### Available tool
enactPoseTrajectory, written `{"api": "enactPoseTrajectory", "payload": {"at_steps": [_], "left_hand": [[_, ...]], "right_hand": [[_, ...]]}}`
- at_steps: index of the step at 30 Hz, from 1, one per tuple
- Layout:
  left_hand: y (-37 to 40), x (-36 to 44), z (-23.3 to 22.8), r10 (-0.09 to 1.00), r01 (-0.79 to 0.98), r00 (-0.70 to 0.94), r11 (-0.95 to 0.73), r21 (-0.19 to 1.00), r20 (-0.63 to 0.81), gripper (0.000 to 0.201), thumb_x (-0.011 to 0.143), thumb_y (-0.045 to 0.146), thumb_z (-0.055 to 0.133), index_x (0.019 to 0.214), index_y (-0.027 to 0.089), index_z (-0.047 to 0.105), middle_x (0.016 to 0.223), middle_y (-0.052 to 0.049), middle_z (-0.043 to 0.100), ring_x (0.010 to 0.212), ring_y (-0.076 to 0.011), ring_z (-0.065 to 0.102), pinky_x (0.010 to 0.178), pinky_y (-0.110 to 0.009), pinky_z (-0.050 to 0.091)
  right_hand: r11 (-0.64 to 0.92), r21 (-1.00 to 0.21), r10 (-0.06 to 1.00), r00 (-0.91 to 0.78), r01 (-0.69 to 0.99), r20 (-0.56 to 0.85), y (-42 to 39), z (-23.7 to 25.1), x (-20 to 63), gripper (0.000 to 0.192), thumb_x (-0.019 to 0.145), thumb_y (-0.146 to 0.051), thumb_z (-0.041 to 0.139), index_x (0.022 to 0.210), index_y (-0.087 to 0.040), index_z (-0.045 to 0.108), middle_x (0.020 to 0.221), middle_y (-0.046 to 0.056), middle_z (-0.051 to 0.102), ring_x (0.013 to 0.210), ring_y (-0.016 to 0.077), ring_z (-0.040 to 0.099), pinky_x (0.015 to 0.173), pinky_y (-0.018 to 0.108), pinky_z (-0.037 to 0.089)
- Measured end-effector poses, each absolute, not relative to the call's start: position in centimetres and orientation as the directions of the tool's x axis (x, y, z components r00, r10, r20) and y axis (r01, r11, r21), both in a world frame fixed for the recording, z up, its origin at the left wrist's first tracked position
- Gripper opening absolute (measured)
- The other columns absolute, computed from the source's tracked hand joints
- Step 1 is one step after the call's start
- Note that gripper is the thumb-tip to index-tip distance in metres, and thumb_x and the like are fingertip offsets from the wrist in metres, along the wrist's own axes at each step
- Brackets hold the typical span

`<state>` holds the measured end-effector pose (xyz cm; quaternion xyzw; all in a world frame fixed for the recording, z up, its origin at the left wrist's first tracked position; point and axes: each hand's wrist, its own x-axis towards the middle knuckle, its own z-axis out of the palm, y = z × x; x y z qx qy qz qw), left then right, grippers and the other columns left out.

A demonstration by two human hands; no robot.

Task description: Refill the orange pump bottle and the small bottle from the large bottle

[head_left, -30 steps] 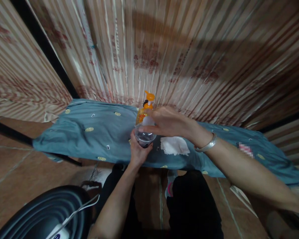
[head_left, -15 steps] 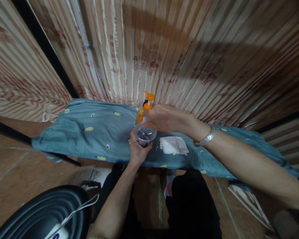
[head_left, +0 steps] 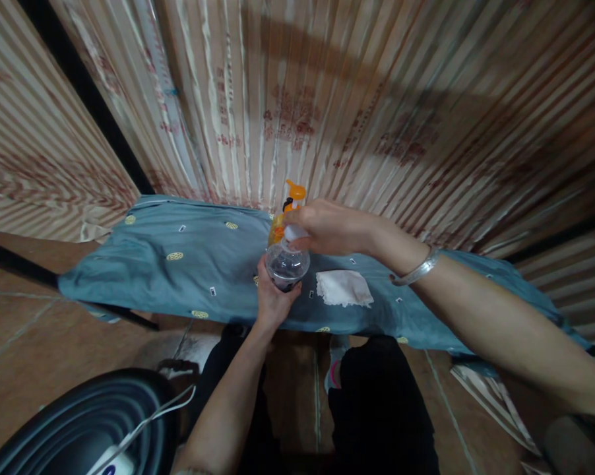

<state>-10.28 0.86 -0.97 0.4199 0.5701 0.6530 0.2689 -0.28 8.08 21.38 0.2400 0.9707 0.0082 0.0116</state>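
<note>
My left hand (head_left: 276,293) is wrapped round a clear plastic bottle (head_left: 288,262) with a wide rounded shoulder, above the blue-grey cloth. The bottle's lower part is hidden by my fingers and looks dark. My right hand (head_left: 322,227), with a silver bangle on its wrist, is closed on a whitish rounded piece like a cap (head_left: 295,233) at the bottle's top. Whether that piece touches the neck I cannot tell. Just behind stands a pump bottle (head_left: 276,229) with yellow-orange contents and an orange pump head, partly covered by my right hand.
A folded white cloth or tissue (head_left: 344,288) lies right of the bottle on the blue-grey patterned cover (head_left: 218,264). Striped curtains (head_left: 287,79) hang behind. At lower left are a ribbed black round object (head_left: 144,396) and a white device with a cable (head_left: 110,462).
My right hand has shifted slightly up, and the whitish piece shows more clearly between its fingers. My left hand keeps its hold on the bottle. The view has drifted a little.
</note>
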Motion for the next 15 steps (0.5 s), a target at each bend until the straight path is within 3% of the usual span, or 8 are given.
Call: {"api": "enactPoseTrajectory", "payload": {"at_steps": [3,7,11,15], "left_hand": [[0.9,-10.3,-1.0,0.828,0.161,-0.503,-0.194,0.968,0.249,0.094,0.058,0.031,0.084,0.140,0.022,0.040,0.133,-0.015,0.066,0.123,-0.0312,0.067,0.107,-0.049,0.052],[0.9,-10.3,-0.8,0.825,0.194,-0.511,-0.165,0.967,0.243,0.094,0.058,0.033,0.082,0.140,0.019,0.039,0.131,-0.016,0.066,0.121,-0.0313,0.068,0.105,-0.048,0.052],[0.8,-10.3,-0.5,0.824,0.224,-0.517,-0.131,0.966,0.232,0.096,0.058,0.033,0.082,0.142,0.016,0.038,0.132,-0.019,0.066,0.121,-0.0322,0.068,0.105,-0.047,0.052],[0.8,-10.4,-0.2,0.816,0.253,-0.530,-0.108,0.961,0.231,0.097,0.056,0.034,0.082,0.141,0.015,0.039,0.130,-0.019,0.066,0.119,-0.0336,0.067,0.106,-0.048,0.051]], "right_hand": [[0.853,-0.143,0.516,-0.851,0.502,0.097,8.3,21.9,1.5,0.021,0.088,-0.024,0.077,0.107,-0.016,0.076,0.081,0.002,0.071,0.078,0.0179,0.067,0.073,0.029,0.041],[0.695,-0.500,0.683,-0.692,0.517,0.235,8.4,19.0,6.5,0.034,0.088,-0.047,0.075,0.106,-0.017,0.075,0.078,-0.002,0.068,0.073,0.0151,0.061,0.070,0.028,0.041],[0.336,-0.808,0.911,-0.384,0.484,0.149,7.8,11.6,13.3,0.055,0.071,-0.069,0.081,0.094,-0.019,0.075,0.073,-0.001,0.068,0.068,0.0162,0.060,0.065,0.030,0.047],[0.029,-0.889,0.999,-0.042,0.456,0.011,6.0,3.4,19.6,0.069,0.048,-0.079,0.085,0.082,-0.021,0.072,0.067,0.000,0.069,0.062,0.0172,0.061,0.061,0.032,0.051]]}}
